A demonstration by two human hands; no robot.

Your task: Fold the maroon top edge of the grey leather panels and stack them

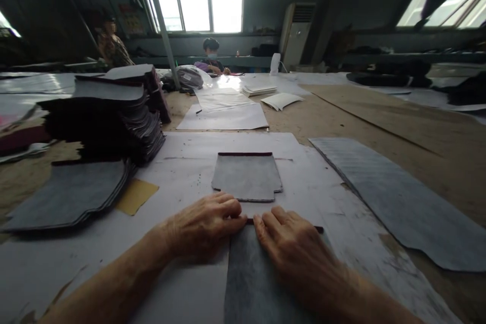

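A grey sheet piece (246,283), perhaps backed fabric or leather, lies on white paper in front of me, with a dark strip along its far edge. My left hand (212,223) has its fingers closed together at the left end of that edge. Just to the right, my right hand (290,238) presses bent fingers along the same edge, covering much of the piece. Beyond both hands lies a small grey panel (246,177) with a dark folded top edge and notched lower corners.
Stacked grey panels (68,190) and a tall dark stack (110,121) stand at left, near a yellow card (137,196). On the right rests a long grey piece (402,202). White sheets (224,115) lie farther back. A person (212,58) sits across the table; another person (113,45) is at far left.
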